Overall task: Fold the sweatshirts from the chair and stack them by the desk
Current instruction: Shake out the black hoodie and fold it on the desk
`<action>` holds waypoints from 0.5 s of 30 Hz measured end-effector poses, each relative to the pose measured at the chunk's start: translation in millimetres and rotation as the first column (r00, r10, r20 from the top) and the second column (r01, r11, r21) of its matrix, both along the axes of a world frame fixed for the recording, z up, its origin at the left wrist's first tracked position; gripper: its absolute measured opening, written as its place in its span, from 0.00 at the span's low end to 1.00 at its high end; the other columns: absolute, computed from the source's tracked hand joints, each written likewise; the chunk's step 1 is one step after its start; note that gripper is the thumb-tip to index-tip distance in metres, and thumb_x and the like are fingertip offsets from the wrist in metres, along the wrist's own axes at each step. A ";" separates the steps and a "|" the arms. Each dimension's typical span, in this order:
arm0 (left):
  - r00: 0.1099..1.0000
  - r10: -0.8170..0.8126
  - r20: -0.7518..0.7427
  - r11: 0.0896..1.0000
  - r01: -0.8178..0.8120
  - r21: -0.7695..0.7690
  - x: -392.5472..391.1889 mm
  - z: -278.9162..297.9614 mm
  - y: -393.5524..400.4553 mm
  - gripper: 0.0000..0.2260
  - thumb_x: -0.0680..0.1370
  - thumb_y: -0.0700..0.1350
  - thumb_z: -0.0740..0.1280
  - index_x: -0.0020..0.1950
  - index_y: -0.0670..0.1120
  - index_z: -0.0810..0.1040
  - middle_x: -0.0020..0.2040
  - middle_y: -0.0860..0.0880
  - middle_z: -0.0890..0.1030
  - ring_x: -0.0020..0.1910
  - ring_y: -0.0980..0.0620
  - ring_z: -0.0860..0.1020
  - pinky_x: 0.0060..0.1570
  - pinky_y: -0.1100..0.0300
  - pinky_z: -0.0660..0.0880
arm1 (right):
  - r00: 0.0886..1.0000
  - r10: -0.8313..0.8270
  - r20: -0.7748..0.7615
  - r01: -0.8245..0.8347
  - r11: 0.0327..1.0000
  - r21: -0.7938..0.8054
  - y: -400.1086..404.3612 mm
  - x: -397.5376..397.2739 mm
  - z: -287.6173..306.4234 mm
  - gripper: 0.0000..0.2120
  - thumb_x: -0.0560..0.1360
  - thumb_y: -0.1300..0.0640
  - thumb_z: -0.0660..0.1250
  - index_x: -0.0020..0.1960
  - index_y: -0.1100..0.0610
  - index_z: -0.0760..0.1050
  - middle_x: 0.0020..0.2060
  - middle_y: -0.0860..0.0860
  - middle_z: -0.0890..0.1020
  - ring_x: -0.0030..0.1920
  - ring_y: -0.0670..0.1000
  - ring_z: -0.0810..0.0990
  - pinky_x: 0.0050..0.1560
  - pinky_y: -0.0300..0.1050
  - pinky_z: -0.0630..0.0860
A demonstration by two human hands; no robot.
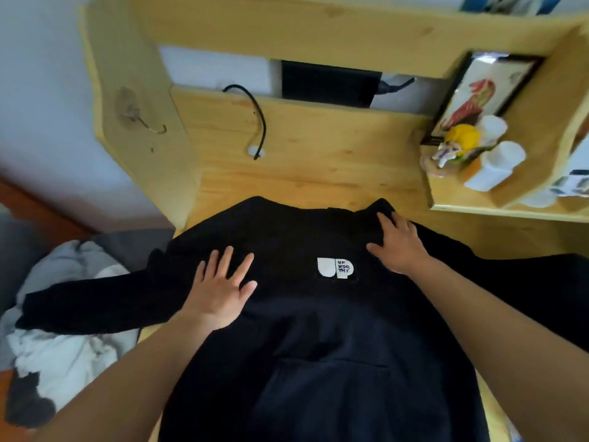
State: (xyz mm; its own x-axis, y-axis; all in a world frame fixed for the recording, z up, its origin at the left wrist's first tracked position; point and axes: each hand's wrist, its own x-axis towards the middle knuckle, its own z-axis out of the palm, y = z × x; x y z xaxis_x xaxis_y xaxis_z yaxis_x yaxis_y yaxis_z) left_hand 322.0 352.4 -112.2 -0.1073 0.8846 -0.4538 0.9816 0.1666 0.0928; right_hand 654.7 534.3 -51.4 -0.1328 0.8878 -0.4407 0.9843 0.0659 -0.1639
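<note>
A black sweatshirt (318,330) with a white chest logo lies face up and spread out on the wooden desk (318,154). Its sleeves hang off both sides of the desk. My left hand (220,288) rests flat on the chest, left of the logo, fingers apart. Near the collar, my right hand (398,244) presses flat on the right shoulder, also spread. Neither hand grips the cloth. A pile of white and grey clothes (63,330) lies on the chair at the lower left, partly under the left sleeve.
A black cable (255,113) runs onto the desk from a slot at the back. At the right, a side shelf (478,205) holds a framed picture (478,94), white cups (497,164) and a yellow figurine (462,138). A metal hook (153,126) sticks out of the left panel.
</note>
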 end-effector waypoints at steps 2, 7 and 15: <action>0.997 0.037 -0.064 0.990 -0.045 -0.131 -13.0 -6.5 1.7 0.29 0.83 0.66 0.42 0.80 0.65 0.32 0.81 0.51 0.30 0.81 0.43 0.35 0.80 0.40 0.44 | 1.000 0.015 0.005 -0.014 0.992 -0.123 16.8 9.3 -15.4 0.46 0.77 0.36 0.65 0.82 0.47 0.39 0.81 0.54 0.43 0.80 0.62 0.45 0.78 0.60 0.52; 0.986 0.141 -0.084 0.973 -0.154 -0.172 -29.5 0.9 43.4 0.30 0.82 0.67 0.49 0.79 0.68 0.35 0.83 0.54 0.34 0.82 0.45 0.39 0.79 0.40 0.48 | 0.996 0.017 0.086 -0.001 0.983 -0.185 28.5 16.8 -45.1 0.50 0.75 0.31 0.62 0.81 0.47 0.34 0.80 0.52 0.35 0.80 0.57 0.37 0.78 0.63 0.47; 0.964 0.176 -0.199 0.984 -0.165 0.068 -11.6 17.3 86.5 0.22 0.82 0.55 0.57 0.75 0.53 0.68 0.73 0.42 0.69 0.71 0.38 0.68 0.67 0.42 0.69 | 0.991 -0.097 -0.095 0.098 0.995 0.009 28.1 -15.9 -45.1 0.54 0.75 0.42 0.72 0.81 0.53 0.35 0.81 0.54 0.40 0.80 0.59 0.41 0.79 0.59 0.49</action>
State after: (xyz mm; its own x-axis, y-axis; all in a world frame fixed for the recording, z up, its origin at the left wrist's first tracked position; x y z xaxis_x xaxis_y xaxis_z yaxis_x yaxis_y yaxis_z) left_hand 310.4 438.9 -94.9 -0.3441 0.8662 -0.3625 0.9381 0.3335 -0.0936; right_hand 638.9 562.4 -96.5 -0.0858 0.9044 -0.4179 0.9662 -0.0269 -0.2565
